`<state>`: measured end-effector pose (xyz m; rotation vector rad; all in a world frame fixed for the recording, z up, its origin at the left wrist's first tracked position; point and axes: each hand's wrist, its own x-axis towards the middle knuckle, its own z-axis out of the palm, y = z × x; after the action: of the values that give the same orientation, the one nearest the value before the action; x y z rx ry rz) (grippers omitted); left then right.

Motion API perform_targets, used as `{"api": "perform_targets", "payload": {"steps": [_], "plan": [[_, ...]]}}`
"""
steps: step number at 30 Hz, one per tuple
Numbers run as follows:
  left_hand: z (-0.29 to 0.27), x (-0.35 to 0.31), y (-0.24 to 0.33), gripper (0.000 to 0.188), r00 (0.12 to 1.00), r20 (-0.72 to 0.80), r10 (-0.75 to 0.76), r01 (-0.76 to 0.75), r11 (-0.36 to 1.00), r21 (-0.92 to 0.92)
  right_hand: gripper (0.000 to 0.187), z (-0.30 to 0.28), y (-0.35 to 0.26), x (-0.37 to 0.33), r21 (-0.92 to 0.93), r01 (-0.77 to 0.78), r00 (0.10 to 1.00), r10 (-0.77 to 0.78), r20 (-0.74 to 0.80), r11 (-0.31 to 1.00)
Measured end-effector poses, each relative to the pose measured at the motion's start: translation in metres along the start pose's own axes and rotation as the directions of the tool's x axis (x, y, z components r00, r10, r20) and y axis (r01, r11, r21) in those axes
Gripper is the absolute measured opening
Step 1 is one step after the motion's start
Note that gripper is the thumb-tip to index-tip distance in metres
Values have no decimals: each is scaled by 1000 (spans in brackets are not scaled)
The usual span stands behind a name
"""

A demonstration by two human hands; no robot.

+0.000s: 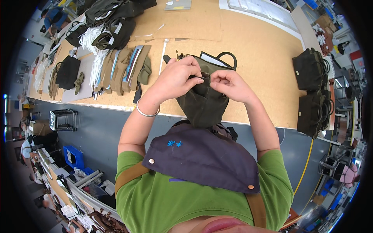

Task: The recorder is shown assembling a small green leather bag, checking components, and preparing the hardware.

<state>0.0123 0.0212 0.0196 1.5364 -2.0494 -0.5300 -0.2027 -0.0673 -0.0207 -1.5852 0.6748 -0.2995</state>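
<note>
A dark olive fabric handbag (204,106) stands tilted at the near edge of the table, in front of my chest. Its black loop handle (230,58) sticks up at the far side, and a white panel (213,59) shows by the far rim. My left hand (179,75) is closed at the bag's upper left, thumb and fingers pinching near a zipper (204,73). On the other side of that zipper my right hand (231,85) pinches the rim fabric. The fingertips partly hide what they grip.
Fabric strips (122,72) in brown, blue and white lie to the left on the table (256,50). Behind them are piled black bags (116,33) and white cords (93,39). Finished-looking dark bags (311,70) line the right edge. Other people work far left and right.
</note>
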Motion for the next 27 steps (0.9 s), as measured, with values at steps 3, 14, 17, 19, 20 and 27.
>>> {"api": "perform_targets", "payload": {"steps": [3,14,17,19,20,27], "plan": [[4,1,1,12,995,-76,71,-69,997,25,15,5,7,3,102,93,995,-88,-52,990],[3,0,1,13,992,-47,121,-118,992,49,14,3,-5,-4,-52,38,998,-40,-56,998],[3,1,1,12,994,-20,106,-104,991,87,15,3,-4,-4,-73,30,997,-36,-74,997],[5,1,3,11,997,-37,62,-61,997,36,15,4,-1,-4,-78,24,996,-30,-80,997],[5,2,3,11,998,-46,40,-40,999,10,15,3,0,-4,-84,21,996,-28,-79,996],[11,6,0,13,981,-156,112,-115,993,-10,13,1,2,-3,-98,36,998,-41,-52,995]]}}
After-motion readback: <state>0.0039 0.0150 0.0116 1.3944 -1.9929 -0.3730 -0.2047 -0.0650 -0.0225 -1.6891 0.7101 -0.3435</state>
